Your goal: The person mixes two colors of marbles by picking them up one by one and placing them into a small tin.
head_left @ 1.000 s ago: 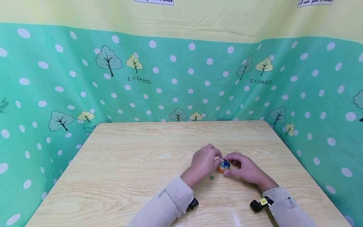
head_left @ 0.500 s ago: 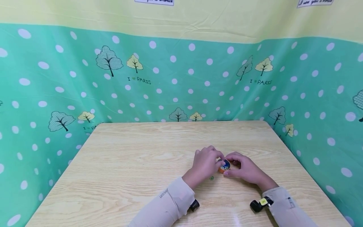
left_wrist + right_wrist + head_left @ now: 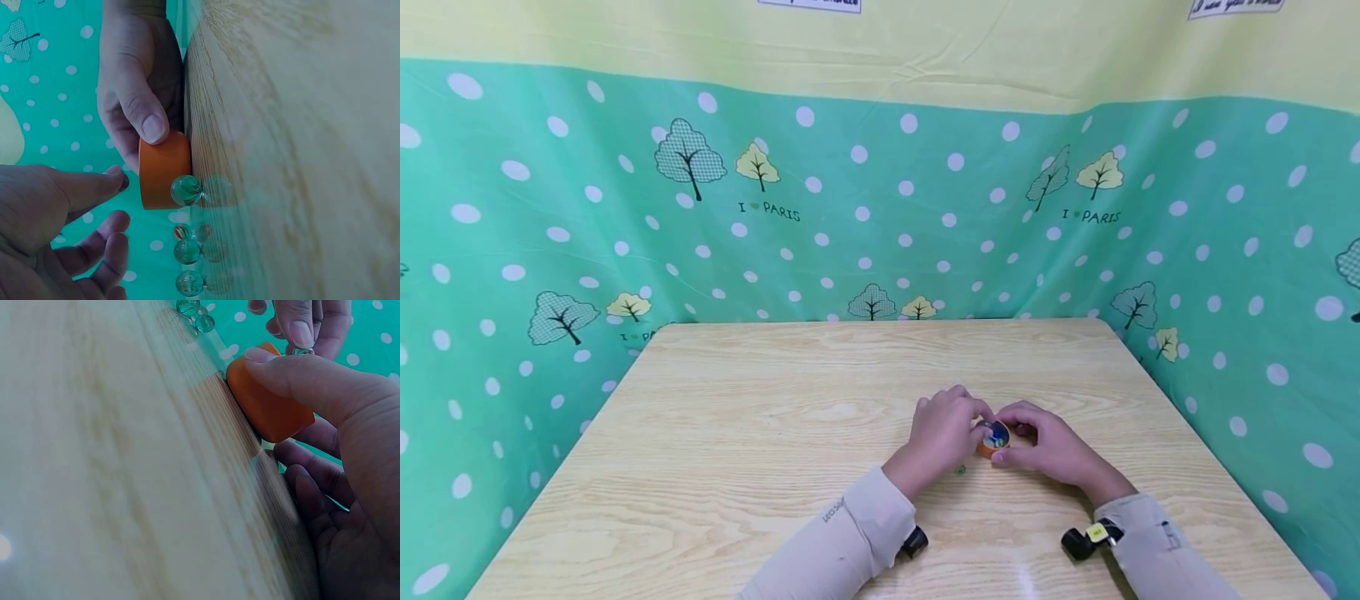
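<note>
A shallow round orange container (image 3: 985, 451), with bluish glassy contents (image 3: 997, 434), stands on the table. My right hand (image 3: 1052, 446) holds its right side, the thumb (image 3: 281, 369) lying against the orange wall. Above the container's left rim is my left hand (image 3: 943, 429), pinching a small marble (image 3: 304, 351) between thumb and fingertip. In the left wrist view this marble (image 3: 124, 182) looks dark and is mostly covered by the fingers. A clear green-swirled marble (image 3: 186, 190) lies on the tabletop close to the container.
More marbles (image 3: 187, 251) lie on the wooden table (image 3: 737, 450) beside the left hand; the left hand hides most of them in the head view. A green polka-dot curtain (image 3: 865, 217) stands behind the table and at both sides.
My left hand has shifted slightly right, closer over the container, and covers more of its opening. The right hand and the container have hardly moved.
</note>
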`<move>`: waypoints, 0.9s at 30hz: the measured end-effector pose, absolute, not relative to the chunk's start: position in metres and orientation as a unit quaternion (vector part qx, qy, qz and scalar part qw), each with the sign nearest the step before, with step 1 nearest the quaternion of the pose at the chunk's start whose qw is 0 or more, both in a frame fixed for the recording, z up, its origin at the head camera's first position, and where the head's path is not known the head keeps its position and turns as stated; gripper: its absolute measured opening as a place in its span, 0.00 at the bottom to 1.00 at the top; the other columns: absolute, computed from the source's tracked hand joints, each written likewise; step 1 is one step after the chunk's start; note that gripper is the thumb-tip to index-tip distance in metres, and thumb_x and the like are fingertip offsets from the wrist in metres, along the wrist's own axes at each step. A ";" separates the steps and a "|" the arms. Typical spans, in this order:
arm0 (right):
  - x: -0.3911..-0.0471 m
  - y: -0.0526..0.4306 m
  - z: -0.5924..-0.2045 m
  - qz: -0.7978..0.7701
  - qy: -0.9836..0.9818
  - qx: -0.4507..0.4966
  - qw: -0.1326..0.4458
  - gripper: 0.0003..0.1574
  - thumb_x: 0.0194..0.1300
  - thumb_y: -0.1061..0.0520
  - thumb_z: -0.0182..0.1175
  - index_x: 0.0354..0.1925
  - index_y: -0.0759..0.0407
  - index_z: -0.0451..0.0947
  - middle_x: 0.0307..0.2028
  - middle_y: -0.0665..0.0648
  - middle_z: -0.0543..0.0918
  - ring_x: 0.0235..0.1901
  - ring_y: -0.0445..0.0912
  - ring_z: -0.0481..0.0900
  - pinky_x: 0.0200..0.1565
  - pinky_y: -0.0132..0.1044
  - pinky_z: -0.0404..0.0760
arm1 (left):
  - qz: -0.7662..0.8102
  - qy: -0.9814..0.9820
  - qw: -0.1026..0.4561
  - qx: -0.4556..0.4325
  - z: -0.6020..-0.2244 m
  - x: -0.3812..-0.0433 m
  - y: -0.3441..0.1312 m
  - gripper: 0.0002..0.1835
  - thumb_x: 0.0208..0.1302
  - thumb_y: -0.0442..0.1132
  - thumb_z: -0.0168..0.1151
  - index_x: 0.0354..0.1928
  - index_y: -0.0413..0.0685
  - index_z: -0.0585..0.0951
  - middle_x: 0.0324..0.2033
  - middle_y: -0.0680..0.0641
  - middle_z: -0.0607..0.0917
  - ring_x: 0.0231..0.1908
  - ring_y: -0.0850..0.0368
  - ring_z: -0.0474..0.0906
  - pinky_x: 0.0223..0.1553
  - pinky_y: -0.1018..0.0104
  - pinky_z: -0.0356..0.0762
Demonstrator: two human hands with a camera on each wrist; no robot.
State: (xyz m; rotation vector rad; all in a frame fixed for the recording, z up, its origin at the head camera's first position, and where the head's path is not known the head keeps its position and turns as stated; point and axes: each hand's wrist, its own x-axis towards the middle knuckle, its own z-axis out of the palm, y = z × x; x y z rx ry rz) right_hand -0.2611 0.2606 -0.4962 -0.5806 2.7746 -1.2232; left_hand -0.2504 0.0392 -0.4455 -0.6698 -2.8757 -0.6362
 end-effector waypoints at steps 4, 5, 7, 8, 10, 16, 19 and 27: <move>-0.261 0.261 -0.496 -0.397 0.898 -0.187 0.028 0.29 0.53 0.35 0.78 0.53 0.33 0.82 0.52 0.40 0.81 0.51 0.44 0.76 0.54 0.37 0.75 | -0.214 -0.950 0.054 -0.222 -0.444 -0.250 0.039 0.07 0.66 0.52 0.72 0.45 0.72 0.90 0.42 0.61 0.83 0.43 0.62 0.78 0.41 0.63 0.66; -0.261 0.261 -0.497 -0.397 0.898 -0.187 0.028 0.29 0.53 0.35 0.78 0.53 0.33 0.82 0.52 0.40 0.81 0.51 0.44 0.76 0.54 0.37 0.75 | -0.215 -0.949 0.052 -0.223 -0.444 -0.249 0.039 0.08 0.66 0.51 0.72 0.45 0.72 0.90 0.42 0.61 0.83 0.43 0.62 0.78 0.41 0.63 0.66; -0.261 0.261 -0.497 -0.398 0.897 -0.189 0.028 0.29 0.53 0.34 0.78 0.53 0.33 0.82 0.52 0.40 0.81 0.51 0.44 0.76 0.54 0.37 0.75 | -0.216 -0.950 0.050 -0.222 -0.444 -0.249 0.039 0.08 0.66 0.51 0.72 0.46 0.72 0.90 0.42 0.61 0.83 0.43 0.62 0.78 0.41 0.64 0.67; -0.261 0.261 -0.497 -0.397 0.898 -0.189 0.028 0.29 0.53 0.34 0.78 0.53 0.33 0.82 0.52 0.40 0.81 0.51 0.44 0.76 0.54 0.37 0.75 | -0.215 -0.950 0.049 -0.222 -0.444 -0.249 0.039 0.08 0.66 0.51 0.72 0.46 0.72 0.90 0.42 0.61 0.84 0.43 0.62 0.78 0.41 0.63 0.67; -0.261 0.261 -0.497 -0.398 0.897 -0.189 0.028 0.29 0.53 0.34 0.78 0.53 0.33 0.82 0.52 0.40 0.81 0.51 0.44 0.76 0.54 0.37 0.75 | -0.214 -0.950 0.049 -0.222 -0.444 -0.249 0.039 0.09 0.66 0.51 0.72 0.47 0.72 0.90 0.43 0.61 0.84 0.43 0.62 0.78 0.41 0.63 0.68; -0.261 0.261 -0.496 -0.395 0.899 -0.186 0.027 0.30 0.53 0.34 0.78 0.53 0.33 0.82 0.52 0.40 0.81 0.50 0.43 0.77 0.54 0.37 0.75 | -0.204 -0.952 0.050 -0.224 -0.446 -0.250 0.038 0.15 0.66 0.52 0.72 0.54 0.74 0.87 0.46 0.60 0.85 0.46 0.61 0.80 0.44 0.62 0.71; -0.260 0.260 -0.495 -0.396 0.899 -0.186 0.029 0.29 0.53 0.35 0.78 0.53 0.33 0.82 0.52 0.40 0.81 0.51 0.43 0.77 0.55 0.37 0.75 | -0.203 -0.952 0.050 -0.225 -0.446 -0.250 0.038 0.16 0.66 0.52 0.72 0.55 0.74 0.87 0.46 0.61 0.85 0.46 0.61 0.80 0.44 0.61 0.72; -0.261 0.260 -0.496 -0.390 0.901 -0.188 0.025 0.29 0.53 0.34 0.78 0.53 0.32 0.82 0.52 0.40 0.81 0.50 0.44 0.76 0.53 0.37 0.75 | -0.208 -0.950 0.050 -0.226 -0.442 -0.250 0.036 0.13 0.66 0.52 0.72 0.52 0.73 0.88 0.45 0.59 0.85 0.46 0.61 0.80 0.44 0.62 0.73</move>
